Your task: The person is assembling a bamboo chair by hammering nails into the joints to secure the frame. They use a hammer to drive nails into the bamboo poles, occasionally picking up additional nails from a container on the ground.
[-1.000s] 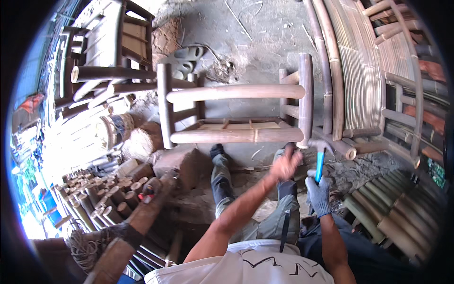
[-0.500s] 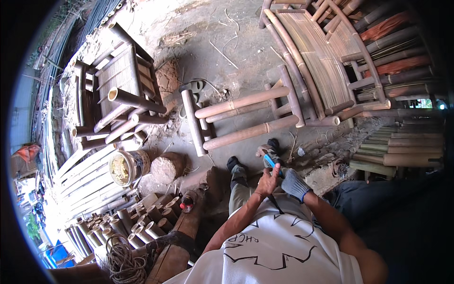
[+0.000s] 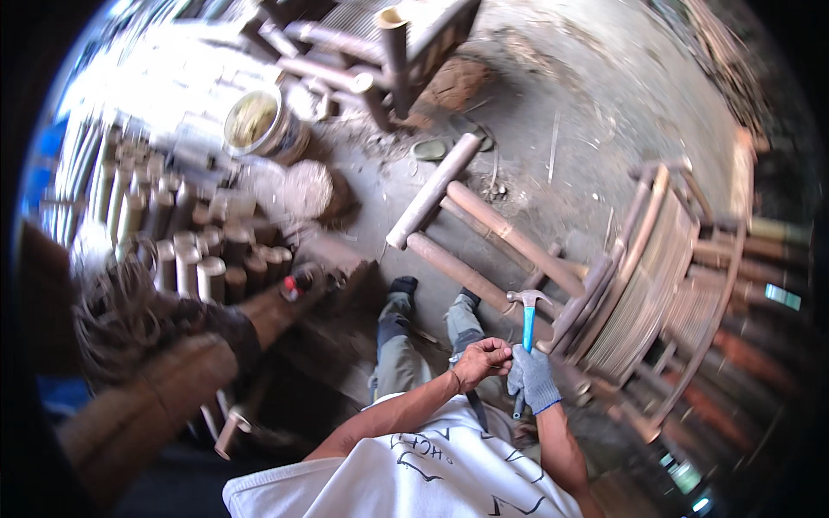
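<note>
My right hand (image 3: 534, 382), in a grey knit glove, grips a claw hammer by its blue handle (image 3: 528, 326). The metal head points away from me, and the handle's end sticks out below the glove. Bare and close beside it, my left hand (image 3: 484, 363) has its fingers pinched together near the hammer handle. Whatever those fingertips hold, if anything, is too small to make out. Beyond both hands lies a bamboo frame (image 3: 494, 223) with parallel rails and a thick crosspiece at its far left end.
A bamboo seat (image 3: 643, 293) stands at the right, and another bamboo chair (image 3: 393, 60) at the top. On the left are cut bamboo pieces (image 3: 210, 278), a round stump (image 3: 309, 190), a bucket (image 3: 289, 138) and a thick log (image 3: 155, 388) beside coiled rope (image 3: 112, 319). Sandals (image 3: 429, 149) lie beyond the frame.
The view has turned left, so the surroundings have shifted and blurred. My left fingers have come into a pinch beside the glove. The hammer's head now stands clear above my hands.
</note>
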{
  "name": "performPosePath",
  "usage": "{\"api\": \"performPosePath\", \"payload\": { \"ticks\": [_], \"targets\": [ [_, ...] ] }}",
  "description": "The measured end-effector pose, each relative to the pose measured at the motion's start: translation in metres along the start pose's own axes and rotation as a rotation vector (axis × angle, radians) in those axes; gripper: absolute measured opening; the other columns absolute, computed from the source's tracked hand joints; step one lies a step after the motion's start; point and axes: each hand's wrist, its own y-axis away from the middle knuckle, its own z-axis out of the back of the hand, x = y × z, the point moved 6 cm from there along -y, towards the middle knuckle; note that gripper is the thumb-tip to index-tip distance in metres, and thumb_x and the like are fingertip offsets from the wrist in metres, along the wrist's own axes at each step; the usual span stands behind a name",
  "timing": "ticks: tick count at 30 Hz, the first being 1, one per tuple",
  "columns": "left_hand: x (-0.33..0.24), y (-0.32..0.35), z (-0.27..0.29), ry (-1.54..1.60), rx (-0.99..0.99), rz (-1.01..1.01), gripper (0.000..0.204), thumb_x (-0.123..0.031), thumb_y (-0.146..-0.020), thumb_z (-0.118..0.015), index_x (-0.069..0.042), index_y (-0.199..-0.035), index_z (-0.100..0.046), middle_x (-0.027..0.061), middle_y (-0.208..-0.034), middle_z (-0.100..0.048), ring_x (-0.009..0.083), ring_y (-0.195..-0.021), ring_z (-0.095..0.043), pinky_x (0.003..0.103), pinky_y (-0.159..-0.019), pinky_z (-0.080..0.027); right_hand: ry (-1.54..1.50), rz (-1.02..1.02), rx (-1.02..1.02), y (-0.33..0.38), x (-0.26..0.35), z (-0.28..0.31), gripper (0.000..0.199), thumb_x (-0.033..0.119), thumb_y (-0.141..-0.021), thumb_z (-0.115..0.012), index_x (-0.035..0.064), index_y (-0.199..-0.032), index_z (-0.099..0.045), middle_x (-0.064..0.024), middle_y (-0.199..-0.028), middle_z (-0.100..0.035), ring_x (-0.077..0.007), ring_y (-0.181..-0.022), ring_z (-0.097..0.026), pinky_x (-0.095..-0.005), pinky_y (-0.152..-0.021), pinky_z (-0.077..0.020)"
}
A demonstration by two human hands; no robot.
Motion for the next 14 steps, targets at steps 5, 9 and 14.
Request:
{"api": "performPosePath", "payload": {
  "ticks": [5,9,14],
  "targets": [
    [-0.029,-0.077,0.034,-0.541,-0.381,-0.668,0.02,-0.021,-0.094,-0.066,-0.003,-0.092,-0.057,0.004,-0.085,-0.062,0.0188,-0.077,-0.059,0.034,-0.068,-0.048,0.515,0.056,0.11,-0.072,0.078,-0.017,0.016,0.025,-0.1,-0.053,0.011,-0.093,-0.051,0.002,-0.055,-0.041,-0.0096,-0.037,-0.04,-0.0288,-0.033,-0.0361],
    [-0.102,-0.116,0.073,-1.47,-0.733,-1.055,0.024,-0.021,-0.079,-0.066,-0.009,-0.097,-0.056,0.0113,-0.095,-0.057,0.0297,-0.101,-0.057,0.045,-0.098,-0.041,1.145,0.527,0.326,-0.133,0.158,-0.086,0.029,0.018,-0.097,-0.05,0.0004,-0.12,-0.054,-0.0081,-0.069,-0.057,-0.015,-0.051,-0.056,-0.0329,-0.049,-0.0468],
    [-0.167,-0.196,0.147,-1.719,-0.799,-0.792,0.02,-0.024,-0.085,-0.061,-0.012,-0.101,-0.055,0.0096,-0.098,-0.06,0.0243,-0.107,-0.058,0.047,-0.115,-0.03,1.726,1.11,0.591,-0.232,0.212,-0.228,0.041,0.023,-0.097,-0.053,0.0066,-0.135,-0.053,-0.0277,-0.127,-0.059,-0.036,-0.114,-0.062,-0.0423,-0.095,-0.0496]
  ]
}}
